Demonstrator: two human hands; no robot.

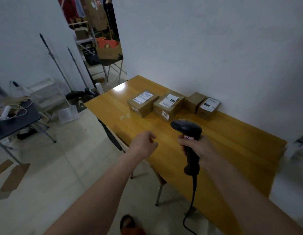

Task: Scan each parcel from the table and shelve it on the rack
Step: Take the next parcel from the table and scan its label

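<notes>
Head view, at the parcel table: my right hand (198,150) grips the black handheld barcode scanner (189,138) by its handle, head aimed toward the boxes and cord trailing down to the floor, while my left hand (144,141) hovers above the glossy yellow wooden table (232,141) with fingers loosely curled, holding nothing.

Four brown cardboard parcels wait in a row along the far side, near the white wall (198,48). From the left: a flat box with a white label (143,103), a larger labelled box (169,106) just beside it, a small plain box (194,101), and a labelled box (208,107) touching that one. All four sit on the table, so I judge the work to be at or near its start. No scan is under way, and nothing is in hand for shelving.

No rack with parcels on it shows in this view, so I cannot tell how many, if any, are shelved.

Between my hands and the boxes lies bare tabletop, room enough to reach. The near table edge runs diagonally below my left wrist, with pale tiled floor (71,158) beyond. A dark folding table (17,122) stands well apart to the left.
</notes>
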